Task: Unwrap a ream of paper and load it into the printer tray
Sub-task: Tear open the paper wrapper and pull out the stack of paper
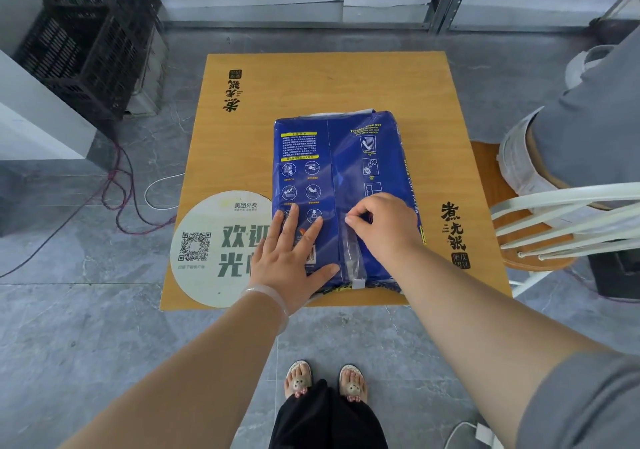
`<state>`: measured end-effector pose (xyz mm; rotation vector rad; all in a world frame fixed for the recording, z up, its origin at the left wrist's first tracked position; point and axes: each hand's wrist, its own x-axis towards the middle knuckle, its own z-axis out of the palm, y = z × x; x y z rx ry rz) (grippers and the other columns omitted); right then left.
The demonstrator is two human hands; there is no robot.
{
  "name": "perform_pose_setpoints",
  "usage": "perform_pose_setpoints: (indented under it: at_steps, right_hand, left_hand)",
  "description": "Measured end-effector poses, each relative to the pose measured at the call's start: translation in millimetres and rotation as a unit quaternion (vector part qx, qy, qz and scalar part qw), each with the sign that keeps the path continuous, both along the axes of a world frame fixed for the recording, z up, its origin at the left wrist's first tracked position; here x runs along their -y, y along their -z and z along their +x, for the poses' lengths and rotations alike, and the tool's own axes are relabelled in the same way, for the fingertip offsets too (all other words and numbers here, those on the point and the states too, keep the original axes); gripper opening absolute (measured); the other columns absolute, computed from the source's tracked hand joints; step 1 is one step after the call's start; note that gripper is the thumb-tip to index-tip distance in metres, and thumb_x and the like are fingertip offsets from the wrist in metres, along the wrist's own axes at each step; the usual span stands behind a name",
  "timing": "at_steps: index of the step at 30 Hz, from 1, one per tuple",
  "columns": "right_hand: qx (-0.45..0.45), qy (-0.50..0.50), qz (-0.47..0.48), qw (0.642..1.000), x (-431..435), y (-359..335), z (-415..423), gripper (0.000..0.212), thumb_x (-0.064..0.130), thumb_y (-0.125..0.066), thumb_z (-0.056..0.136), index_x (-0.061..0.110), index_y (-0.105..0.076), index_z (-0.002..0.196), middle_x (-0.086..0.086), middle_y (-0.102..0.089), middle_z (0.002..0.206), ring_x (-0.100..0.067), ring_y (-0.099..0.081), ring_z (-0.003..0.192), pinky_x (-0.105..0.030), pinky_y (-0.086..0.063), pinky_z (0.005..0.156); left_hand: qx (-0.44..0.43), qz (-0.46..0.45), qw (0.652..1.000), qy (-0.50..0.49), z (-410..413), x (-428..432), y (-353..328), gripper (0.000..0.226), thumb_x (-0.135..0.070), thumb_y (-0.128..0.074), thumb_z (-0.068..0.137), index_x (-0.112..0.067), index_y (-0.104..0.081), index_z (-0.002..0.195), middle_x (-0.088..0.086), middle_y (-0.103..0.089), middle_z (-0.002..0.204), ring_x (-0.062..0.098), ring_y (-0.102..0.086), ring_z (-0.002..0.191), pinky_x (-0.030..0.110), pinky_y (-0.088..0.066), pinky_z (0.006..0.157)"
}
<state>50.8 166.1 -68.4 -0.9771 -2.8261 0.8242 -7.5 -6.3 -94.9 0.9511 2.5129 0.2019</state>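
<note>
Left hand (294, 258) flat, fingers spread, pinning the blue ream (343, 171) on the counter (242, 137). Right hand (384, 223) pinches the wrapper seam (353, 251); grip tight.

The ream of paper (341, 185) lies flat on a wooden table, long axis running away from the viewer, still wrapped in glossy dark blue wrapper printed with white icons, yellow headings and a barcode near the close end. A lengthwise seam runs down its middle. At the near end a clear, paler strip (353, 256) of the seam flap stands loose; white paper edges show at the far end.
</note>
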Motion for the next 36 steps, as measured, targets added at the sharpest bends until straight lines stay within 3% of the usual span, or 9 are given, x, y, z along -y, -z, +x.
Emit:
perform_pose_setpoints:
  at_steps: [3,7,12,15,19,24,27,31,36]
  right_hand:
    - [-0.022,-0.013,-0.022,0.999,0,0,8,0.010,0.031,-0.065,0.087,0.022,-0.069,0.088,0.005,-0.068,0.096,-0.014,-0.061,0.090,-0.039,-0.054,0.085]
    - [-0.034,-0.061,-0.058,0.996,0,-10,23,0.011,0.028,-0.065,0.088,0.019,-0.069,0.092,0.004,-0.068,0.111,-0.013,-0.060,0.103,-0.024,-0.049,0.087]
    - [-0.048,-0.185,-0.003,0.982,10,-19,56,0.012,0.026,-0.063,0.088,0.017,-0.070,0.083,0.005,-0.067,0.122,-0.013,-0.054,0.122,-0.027,-0.042,0.102]
    - [-0.104,-0.274,0.027,0.956,20,-21,80,0.018,0.026,-0.058,0.089,0.017,-0.068,0.077,0.001,-0.072,0.116,-0.019,-0.058,0.122,-0.030,-0.044,0.101]
    - [-0.125,-0.405,0.124,0.897,34,-12,116,0.009,0.029,-0.059,0.091,0.024,-0.067,0.092,0.006,-0.068,0.123,-0.018,-0.054,0.128,-0.035,-0.044,0.104]
    - [-0.061,-0.387,0.092,0.915,53,5,151,0.027,0.028,-0.075,0.075,0.030,-0.055,0.092,0.006,-0.075,0.104,-0.010,-0.069,0.100,-0.027,-0.045,0.099]
    - [0.023,-0.345,0.034,0.938,68,18,158,0.006,0.034,-0.048,0.088,0.030,-0.044,0.089,0.005,-0.076,0.093,-0.012,-0.071,0.088,-0.030,-0.056,0.088]
    - [0.112,-0.246,-0.095,0.958,71,28,161,0.028,0.030,-0.035,0.099,0.027,-0.050,0.123,0.004,-0.066,0.121,-0.017,-0.062,0.107,-0.032,-0.050,0.092]
    - [0.216,-0.360,-0.069,0.905,69,22,153,0.062,0.022,-0.039,0.100,0.048,-0.007,0.146,-0.006,-0.058,0.131,-0.024,-0.054,0.121,-0.041,-0.045,0.103]
  left_hand:
    - [0.002,-0.002,1.000,0.001,0,0,1,0.079,-0.074,-0.032,0.082,-0.051,0.011,0.144,-0.012,0.025,0.158,0.014,0.024,0.145,0.043,-0.003,0.119]
    - [0.006,-0.004,1.000,-0.002,0,-1,0,0.079,-0.074,-0.032,0.082,-0.051,0.010,0.145,-0.013,0.024,0.158,0.013,0.025,0.145,0.041,-0.002,0.119]
    - [0.012,-0.012,1.000,0.003,-1,0,-5,0.078,-0.073,-0.032,0.083,-0.051,0.009,0.145,-0.012,0.025,0.158,0.013,0.025,0.145,0.041,-0.004,0.119]
    - [0.018,-0.009,1.000,-0.002,-1,0,-6,0.077,-0.073,-0.033,0.083,-0.052,0.007,0.145,-0.013,0.024,0.158,0.012,0.024,0.145,0.040,-0.005,0.119]
    - [0.027,-0.009,1.000,-0.004,-1,0,-8,0.078,-0.074,-0.034,0.082,-0.052,0.006,0.145,-0.014,0.024,0.158,0.011,0.024,0.145,0.040,-0.004,0.119]
    - [0.026,-0.014,1.000,0.000,-1,1,-8,0.079,-0.075,-0.034,0.082,-0.051,0.007,0.145,-0.014,0.025,0.157,0.011,0.025,0.145,0.041,-0.005,0.119]
    - [0.026,-0.013,1.000,0.000,-1,0,-7,0.079,-0.074,-0.035,0.082,-0.051,0.007,0.145,-0.013,0.025,0.158,0.012,0.025,0.145,0.042,-0.005,0.119]
    - [0.024,-0.017,1.000,0.002,0,1,-7,0.079,-0.073,-0.034,0.083,-0.050,0.007,0.146,-0.012,0.025,0.158,0.012,0.026,0.144,0.043,-0.005,0.119]
    - [0.032,-0.013,0.999,-0.002,0,0,-9,0.079,-0.072,-0.036,0.083,-0.050,0.005,0.146,-0.012,0.023,0.158,0.012,0.026,0.144,0.043,-0.005,0.119]
